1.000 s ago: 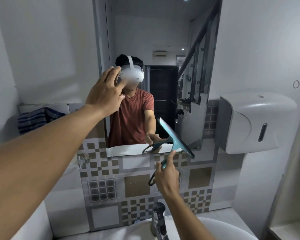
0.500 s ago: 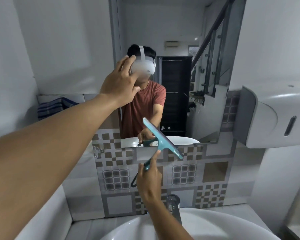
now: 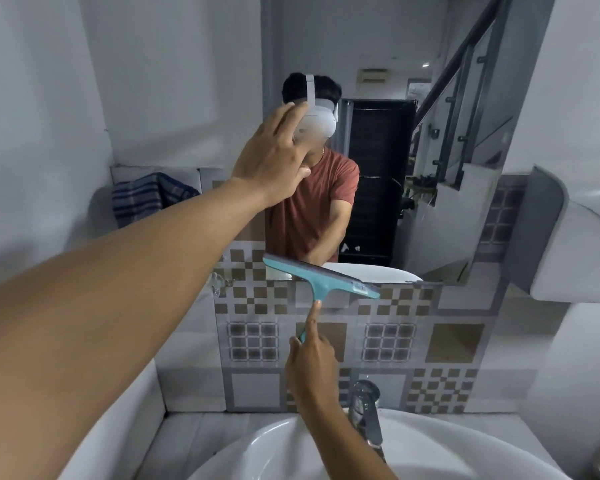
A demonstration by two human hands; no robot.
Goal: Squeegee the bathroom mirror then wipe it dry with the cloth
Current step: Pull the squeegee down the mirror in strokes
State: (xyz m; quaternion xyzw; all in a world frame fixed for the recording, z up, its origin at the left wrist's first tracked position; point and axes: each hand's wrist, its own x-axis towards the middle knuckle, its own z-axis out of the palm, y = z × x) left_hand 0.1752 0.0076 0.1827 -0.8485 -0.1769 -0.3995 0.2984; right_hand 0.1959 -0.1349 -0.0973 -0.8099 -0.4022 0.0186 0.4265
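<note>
The smooth glass of the mirror ends in a straight lower edge, met directly by a backsplash of glossy grey and brown square-patterned tiles. The squeegee, a T-shaped piece of teal plastic with a dark rubber strip, is laid across that lower edge, with the left end of its blade tilted higher. Its slim handle is gripped by the right hand, the forefinger stretched straight along the stem. The left hand is held open with straight fingers at the mirror's left margin; whether the glass is touched cannot be told. The cloth, soft and blue-striped, is draped on the ledge left of the mirror, well apart from both hands. Below, a rounded white basin is seen, and a chrome tap stands just beside the right wrist. The mirror's right edge is crowded by a curved white plastic dispenser.
</note>
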